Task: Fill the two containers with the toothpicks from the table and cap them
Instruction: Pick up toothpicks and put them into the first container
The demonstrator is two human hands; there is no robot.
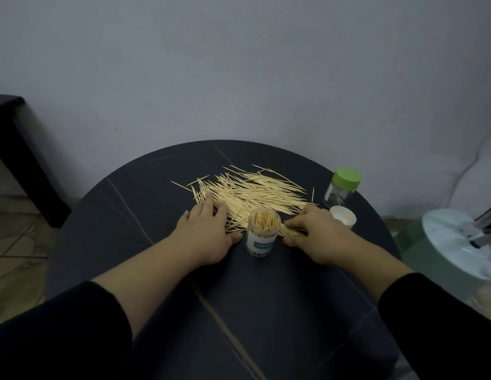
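Our left hand lies flat on the toothpick pile. Our right hand pinches a bundle beside the full, uncapped container standing between them. We risk knocking it over.

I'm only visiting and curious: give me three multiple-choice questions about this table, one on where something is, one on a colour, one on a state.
1. Where does the clear container stand?
A) between the left hand and right hand
B) on a shelf
C) on the floor

2. The jar's lid is:
A) red
B) green
C) black

3. The clear container is:
A) capped
B) tipped over
C) open and full

Answers:
1 A, it stands upright on the table with a hand on either side.
2 B, the lid is bright green.
3 C, toothpicks fill its open top, and a white cap lies apart.
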